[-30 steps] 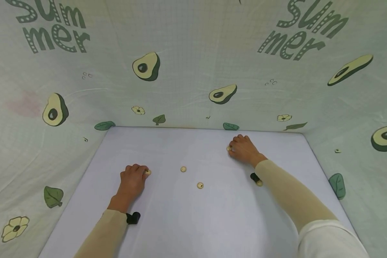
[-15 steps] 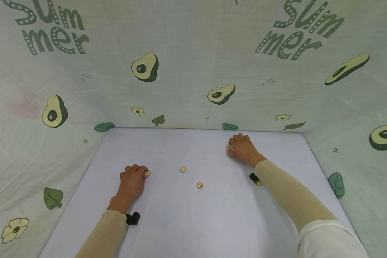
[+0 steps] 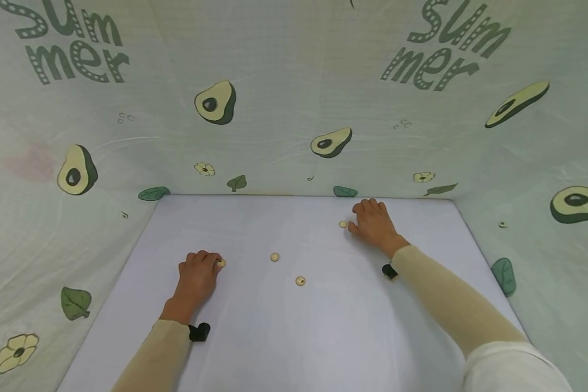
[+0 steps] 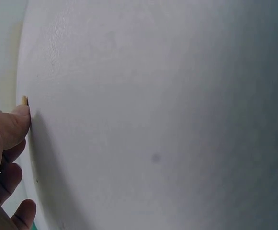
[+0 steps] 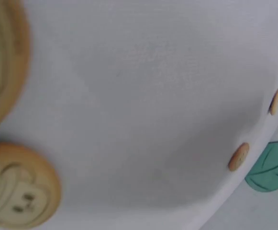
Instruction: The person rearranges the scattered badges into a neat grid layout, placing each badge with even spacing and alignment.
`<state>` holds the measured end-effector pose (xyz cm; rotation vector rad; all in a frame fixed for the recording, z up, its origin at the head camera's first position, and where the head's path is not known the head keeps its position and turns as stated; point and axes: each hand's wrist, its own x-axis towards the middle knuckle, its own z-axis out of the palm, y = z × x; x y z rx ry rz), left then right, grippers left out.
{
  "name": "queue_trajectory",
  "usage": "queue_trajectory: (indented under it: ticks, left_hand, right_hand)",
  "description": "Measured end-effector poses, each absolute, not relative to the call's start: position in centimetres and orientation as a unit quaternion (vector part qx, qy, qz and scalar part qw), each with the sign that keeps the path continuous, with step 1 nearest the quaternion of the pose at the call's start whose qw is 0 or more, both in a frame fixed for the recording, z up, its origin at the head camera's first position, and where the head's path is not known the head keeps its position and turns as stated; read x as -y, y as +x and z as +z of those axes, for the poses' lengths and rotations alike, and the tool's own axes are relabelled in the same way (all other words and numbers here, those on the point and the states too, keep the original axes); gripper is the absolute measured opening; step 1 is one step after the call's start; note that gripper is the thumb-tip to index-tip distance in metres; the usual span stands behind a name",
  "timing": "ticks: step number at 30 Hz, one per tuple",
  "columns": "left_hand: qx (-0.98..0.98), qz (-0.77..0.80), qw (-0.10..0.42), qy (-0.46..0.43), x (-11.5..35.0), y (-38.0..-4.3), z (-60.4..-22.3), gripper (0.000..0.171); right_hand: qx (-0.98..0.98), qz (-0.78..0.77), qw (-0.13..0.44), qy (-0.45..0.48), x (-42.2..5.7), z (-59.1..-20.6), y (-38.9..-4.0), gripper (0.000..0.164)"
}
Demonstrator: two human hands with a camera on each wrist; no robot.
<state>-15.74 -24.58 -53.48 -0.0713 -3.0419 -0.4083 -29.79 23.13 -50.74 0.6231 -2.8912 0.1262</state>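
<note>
In the head view my left hand (image 3: pixel 197 275) pinches a small round cookie (image 3: pixel 221 263) by its edge on the white table. The left wrist view shows the thumb against that cookie's rim (image 4: pixel 25 100); the other fingers curve below. My right hand (image 3: pixel 374 221) holds nothing, its fingers loosely bent and parted. Just left of its thumb lies another cookie (image 3: pixel 343 224), apart from it. Between the hands lie a cookie (image 3: pixel 274 257) and, nearer, a second cookie (image 3: pixel 300 281). Up close in the right wrist view, one cookie (image 5: pixel 21 187) bears a cartoon face; no hand shows there.
The white table (image 3: pixel 255 337) ends at a hanging cloth (image 3: pixel 274 98) printed with avocados and leaves, which closes off the back and both sides. A small black camera (image 3: pixel 389 271) under the right wrist mostly covers one more cookie in the head view.
My right hand has let go of its cookie, with the fingers spreading and drawing slightly right. My left hand keeps its pinch. The head view has shifted a little.
</note>
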Motion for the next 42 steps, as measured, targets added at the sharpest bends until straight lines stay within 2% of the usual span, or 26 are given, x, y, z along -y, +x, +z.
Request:
queue_trajectory:
  ticks: [9,18,27,42]
  left_hand:
    - [0.989,-0.137,0.041,-0.023,24.5,-15.6,-53.2,0.023]
    - [0.989,-0.138,0.042,-0.025,24.4,-15.4,-53.3,0.023]
    - [0.989,-0.143,0.038,-0.025,24.5,-15.5,-53.3,0.023]
    - [0.988,-0.15,0.033,-0.024,24.5,-15.5,-53.4,0.023]
  right_hand:
    - [0.972,0.048,0.137,0.185,-25.5,-50.4,-27.6,0.038]
    - [0.971,0.039,0.143,0.187,-27.4,-50.7,-24.3,0.034]
    - [0.963,0.027,0.173,0.206,-29.7,-51.7,-21.2,0.029]
    - [0.961,0.033,0.15,0.229,-31.6,-53.4,-16.0,0.022]
